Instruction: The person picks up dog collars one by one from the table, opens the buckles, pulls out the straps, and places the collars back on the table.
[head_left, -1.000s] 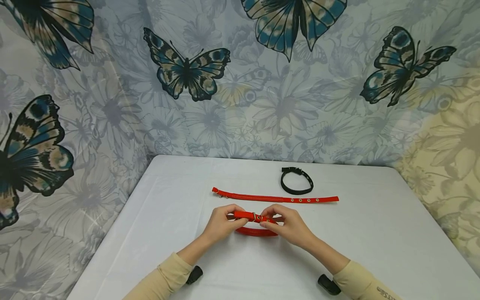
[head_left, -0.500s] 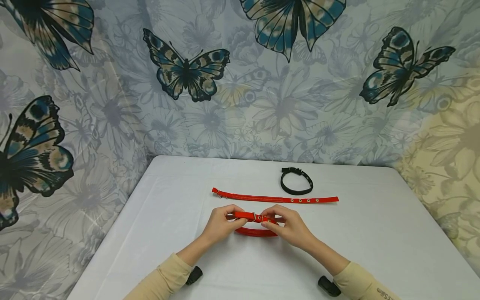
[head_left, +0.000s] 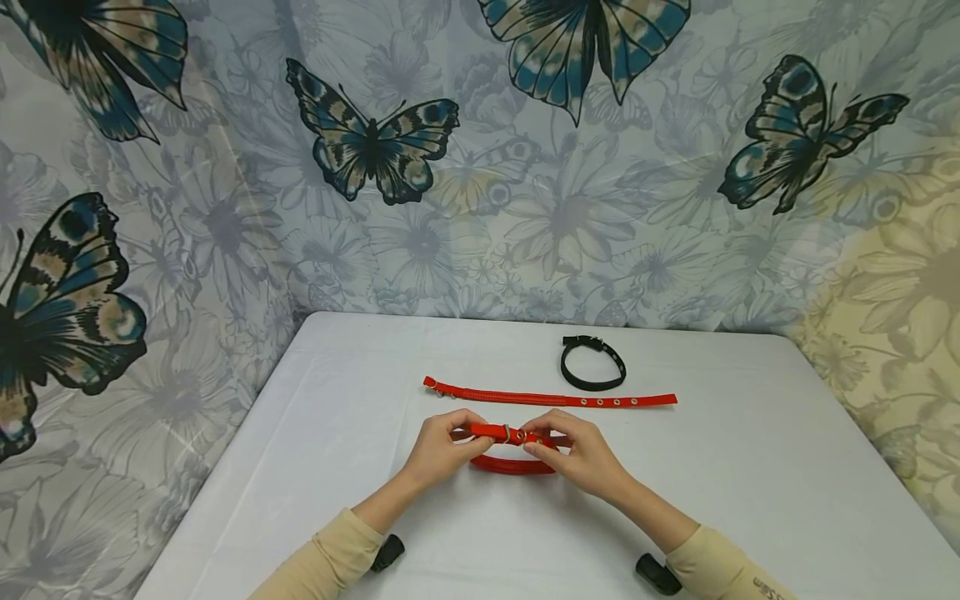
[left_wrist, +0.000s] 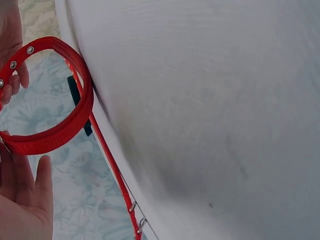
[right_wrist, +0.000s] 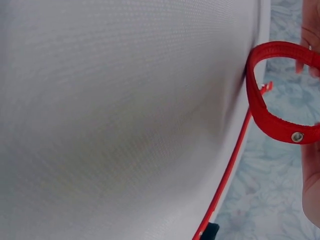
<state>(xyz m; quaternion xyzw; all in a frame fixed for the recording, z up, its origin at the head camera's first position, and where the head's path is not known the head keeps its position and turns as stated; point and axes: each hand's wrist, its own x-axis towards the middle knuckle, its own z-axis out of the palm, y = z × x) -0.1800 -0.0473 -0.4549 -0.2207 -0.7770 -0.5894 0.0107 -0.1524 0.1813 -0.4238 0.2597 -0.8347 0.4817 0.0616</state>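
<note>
A red collar (head_left: 513, 466), closed into a loop, is held between both hands just above the table. My left hand (head_left: 441, 446) pinches it left of the metal buckle; my right hand (head_left: 579, 450) pinches the holed part of the strap to the right. Buckle and D-ring face up between the fingertips in the head view. Metal eyelets show along the loop of the red collar (left_wrist: 86, 100) in the left wrist view, and one on the red collar (right_wrist: 251, 82) in the right wrist view. Parts under the fingers are hidden.
Beyond the hands, a second red collar (head_left: 517, 399) lies stretched out flat, its eyelets to the right. Behind it lies a black collar (head_left: 592, 386) in a ring. Both are on the white-covered table (head_left: 750, 433), which meets a butterfly-patterned backdrop (head_left: 570, 225).
</note>
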